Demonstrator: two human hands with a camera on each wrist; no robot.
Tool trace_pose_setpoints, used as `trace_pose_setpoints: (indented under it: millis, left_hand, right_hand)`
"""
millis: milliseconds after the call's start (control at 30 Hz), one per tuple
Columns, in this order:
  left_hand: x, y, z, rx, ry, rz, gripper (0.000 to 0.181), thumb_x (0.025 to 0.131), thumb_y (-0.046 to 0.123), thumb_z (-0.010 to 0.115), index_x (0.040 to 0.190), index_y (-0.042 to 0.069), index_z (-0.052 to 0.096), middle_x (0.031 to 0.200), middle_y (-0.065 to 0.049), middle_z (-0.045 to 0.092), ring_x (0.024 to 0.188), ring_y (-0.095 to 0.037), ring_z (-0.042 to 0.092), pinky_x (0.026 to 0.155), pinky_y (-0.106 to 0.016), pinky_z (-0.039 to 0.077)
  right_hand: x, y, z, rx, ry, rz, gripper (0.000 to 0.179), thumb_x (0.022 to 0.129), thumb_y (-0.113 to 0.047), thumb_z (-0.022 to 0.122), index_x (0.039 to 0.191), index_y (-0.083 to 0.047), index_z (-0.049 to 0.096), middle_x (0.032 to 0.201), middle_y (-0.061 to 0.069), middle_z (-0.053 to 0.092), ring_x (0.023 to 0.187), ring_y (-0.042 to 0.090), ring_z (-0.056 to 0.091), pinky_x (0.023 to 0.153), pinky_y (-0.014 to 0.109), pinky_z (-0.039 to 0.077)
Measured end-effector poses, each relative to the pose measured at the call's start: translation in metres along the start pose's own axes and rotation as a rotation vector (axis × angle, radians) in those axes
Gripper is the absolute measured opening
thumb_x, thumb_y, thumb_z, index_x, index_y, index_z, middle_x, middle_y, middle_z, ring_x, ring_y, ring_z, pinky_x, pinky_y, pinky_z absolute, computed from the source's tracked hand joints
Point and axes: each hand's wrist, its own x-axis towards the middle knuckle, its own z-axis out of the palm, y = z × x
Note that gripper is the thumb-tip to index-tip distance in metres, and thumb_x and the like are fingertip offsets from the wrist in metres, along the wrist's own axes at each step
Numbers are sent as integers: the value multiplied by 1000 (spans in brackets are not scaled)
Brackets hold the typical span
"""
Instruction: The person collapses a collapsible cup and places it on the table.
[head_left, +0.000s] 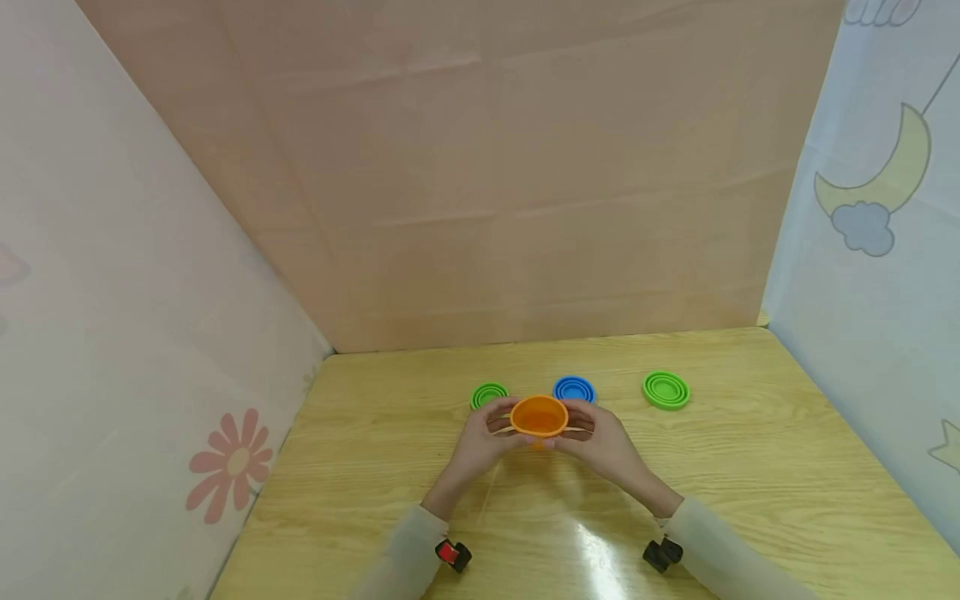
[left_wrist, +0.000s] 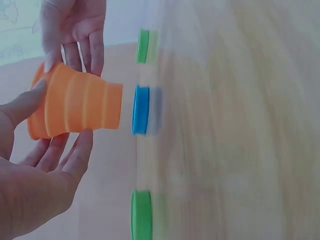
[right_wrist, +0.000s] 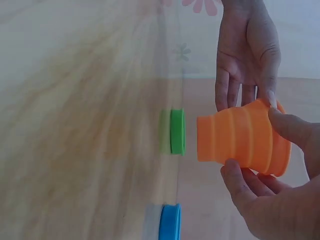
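An orange collapsible cup (head_left: 539, 417), extended into stepped rings, is held up off the table between both hands. My left hand (head_left: 482, 436) grips its left side, thumb near the rim and fingers curled along the wall, as the left wrist view shows on the cup (left_wrist: 82, 102). My right hand (head_left: 603, 440) grips the opposite side in the same way; the right wrist view shows the thumb by the wide rim of the cup (right_wrist: 242, 140). The cup stands upright, its narrow base toward the table.
Behind the hands lie flattened collapsible cups: a green one (head_left: 489, 395) at left, a blue one (head_left: 574, 389) in the middle, another green one (head_left: 666, 390) at right. The wooden table (head_left: 360, 467) meets a tan back panel (head_left: 525, 208) and printed side walls.
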Motion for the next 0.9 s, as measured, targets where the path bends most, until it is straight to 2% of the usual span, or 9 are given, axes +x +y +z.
trace_pose_setpoints:
  millis: [200, 400, 567, 733, 900]
  left_hand:
    - [3, 1, 22, -25, -13, -9, 52, 89, 14, 85, 137, 18, 66, 141, -9, 67, 129, -33, 67, 105, -36, 62]
    - [1, -4, 32, -43, -12, -5, 53, 89, 9, 84, 139, 17, 66, 143, -10, 66, 131, -36, 66, 106, -39, 61]
    - [2, -8, 41, -29, -24, 8, 52, 90, 8, 83, 139, 16, 66, 143, -11, 66, 130, -36, 66, 106, -41, 61]
    - [0, -10, 39, -10, -39, -4, 52, 90, 6, 83, 138, 16, 66, 143, -11, 65, 130, -37, 66, 107, -45, 60]
    - [1, -8, 35, 8, -63, -11, 54, 88, 15, 86, 138, 19, 65, 143, -9, 65, 129, -36, 67, 104, -37, 62]
  right_hand:
    - [-17, 8, -16, 30, 22, -16, 60, 88, -17, 87, 141, -6, 61, 131, 22, 71, 119, 39, 71, 94, 29, 65]
    - [-24, 11, -18, 65, 32, 14, 63, 87, -14, 86, 142, -2, 59, 134, 26, 68, 122, 43, 69, 96, 31, 65]
    - [-29, 18, -19, 17, 53, -1, 64, 87, -14, 87, 143, -3, 58, 135, 24, 68, 120, 42, 70, 95, 32, 65]
    - [-32, 22, -17, 11, 36, -18, 64, 87, -15, 87, 143, -5, 59, 136, 21, 69, 119, 37, 70, 95, 23, 62]
    - [-30, 21, -19, 22, 33, -19, 62, 86, -17, 88, 141, -6, 61, 132, 20, 71, 116, 35, 72, 93, 21, 62]
